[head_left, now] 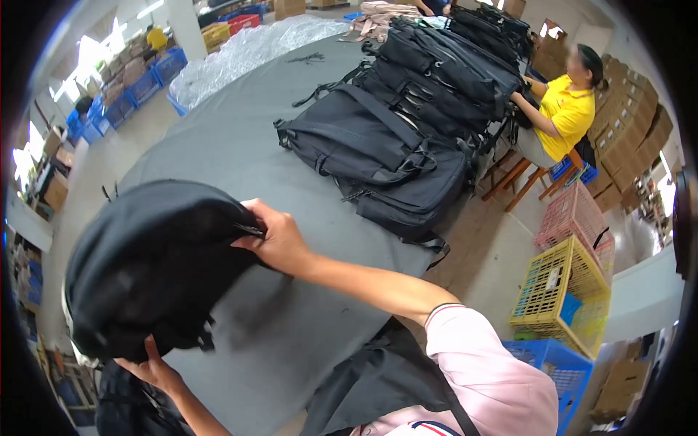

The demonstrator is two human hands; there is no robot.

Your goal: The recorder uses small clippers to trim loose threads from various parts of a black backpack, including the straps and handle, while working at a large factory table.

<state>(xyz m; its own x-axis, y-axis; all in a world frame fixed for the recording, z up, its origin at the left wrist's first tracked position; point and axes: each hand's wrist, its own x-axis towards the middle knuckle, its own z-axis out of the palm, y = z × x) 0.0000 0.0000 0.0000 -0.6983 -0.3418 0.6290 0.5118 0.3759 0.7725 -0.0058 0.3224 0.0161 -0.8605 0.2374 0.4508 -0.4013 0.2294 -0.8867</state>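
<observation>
A black backpack (pixel 160 254) is held up at the left over the grey table (pixel 313 349), its rounded side upward. My right hand (pixel 280 240) is closed on its right edge, where something like a zipper shows between the fingers. Below, my left hand (pixel 151 369) grips the lower edge with the thumb on the near face; its other fingers are partly hidden under the fabric. A small buckle (pixel 207 336) dangles from the backpack's lower right. Under my left forearm another black bag (pixel 131 403) shows in part.
Black backpacks (pixel 392 145) lie in a row along the table's right side. Beyond them a person in a yellow shirt (pixel 571 112) sits handling one. Yellow (pixel 560 291), pink (pixel 574 221) and blue crates (pixel 556 370) stand at the right. Clear plastic wrapping (pixel 254 58) lies at the far left.
</observation>
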